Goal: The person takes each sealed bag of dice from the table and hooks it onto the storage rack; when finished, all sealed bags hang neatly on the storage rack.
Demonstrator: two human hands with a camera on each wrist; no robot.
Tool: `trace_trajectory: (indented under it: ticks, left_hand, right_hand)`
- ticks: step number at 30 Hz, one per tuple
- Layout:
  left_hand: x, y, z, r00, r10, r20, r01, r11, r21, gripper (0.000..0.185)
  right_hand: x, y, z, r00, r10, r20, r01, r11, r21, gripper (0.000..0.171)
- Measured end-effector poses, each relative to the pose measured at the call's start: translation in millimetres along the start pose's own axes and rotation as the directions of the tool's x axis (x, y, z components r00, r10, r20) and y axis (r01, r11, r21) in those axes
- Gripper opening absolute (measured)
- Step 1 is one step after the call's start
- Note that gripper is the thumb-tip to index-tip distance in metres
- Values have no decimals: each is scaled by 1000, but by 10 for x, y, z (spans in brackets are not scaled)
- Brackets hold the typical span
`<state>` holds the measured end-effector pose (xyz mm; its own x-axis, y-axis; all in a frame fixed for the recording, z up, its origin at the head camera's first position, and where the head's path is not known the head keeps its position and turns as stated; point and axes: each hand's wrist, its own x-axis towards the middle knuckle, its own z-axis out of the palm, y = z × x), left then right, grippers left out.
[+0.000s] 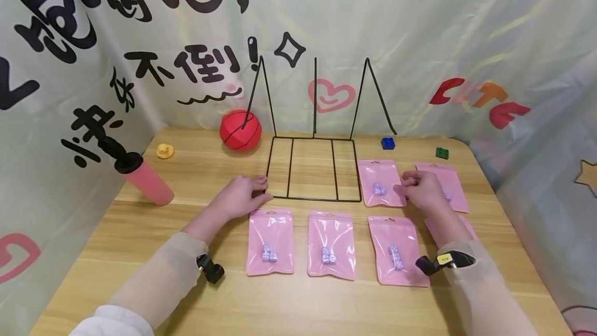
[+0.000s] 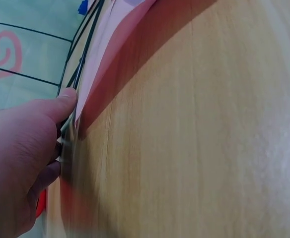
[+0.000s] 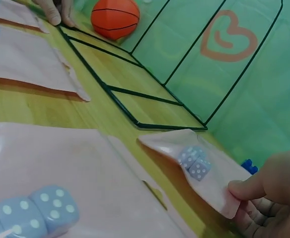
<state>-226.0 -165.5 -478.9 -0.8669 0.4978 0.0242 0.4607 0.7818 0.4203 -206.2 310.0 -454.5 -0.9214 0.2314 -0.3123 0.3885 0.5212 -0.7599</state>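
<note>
My left hand (image 1: 240, 193) grips the near left corner of a black wire rack (image 1: 311, 199), whose thin uprights rise at the back. In the left wrist view, the thumb of that hand (image 2: 26, 139) lies against the wire, other fingers partly hidden behind. My right hand (image 1: 423, 191) pinches the near right corner of a pink zip pouch (image 1: 373, 170) beside the rack. Through its clear front show small pale purple dice (image 3: 194, 162) with white dots. The right wrist view has the thumb of the right hand (image 3: 274, 193) on the pouch's edge, its corner lifted.
More pink pouches with dice lie in front, including one pouch (image 1: 270, 232) at left and another (image 1: 331, 232) mid-table. A red ball (image 1: 240, 130), yellow duck (image 1: 165, 151) and pink bottle (image 1: 150, 183) stand left. Blue (image 1: 387, 143) and green bricks (image 1: 442, 153) lie back right.
</note>
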Motion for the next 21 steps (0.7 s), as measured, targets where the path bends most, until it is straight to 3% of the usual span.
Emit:
trace_trajectory:
  ticks: [9,21]
  left_hand:
    - [6,38,6,1000,-20,6,20,1000,-4,53]
    - [28,9,11,1000,-7,-5,7,1000,10,53]
  right_hand:
    - [-46,-37,-107,998,35,49,-39,997,67,41]
    - [-315,-66,-309,990,-139,-2,139,989,-54,33]
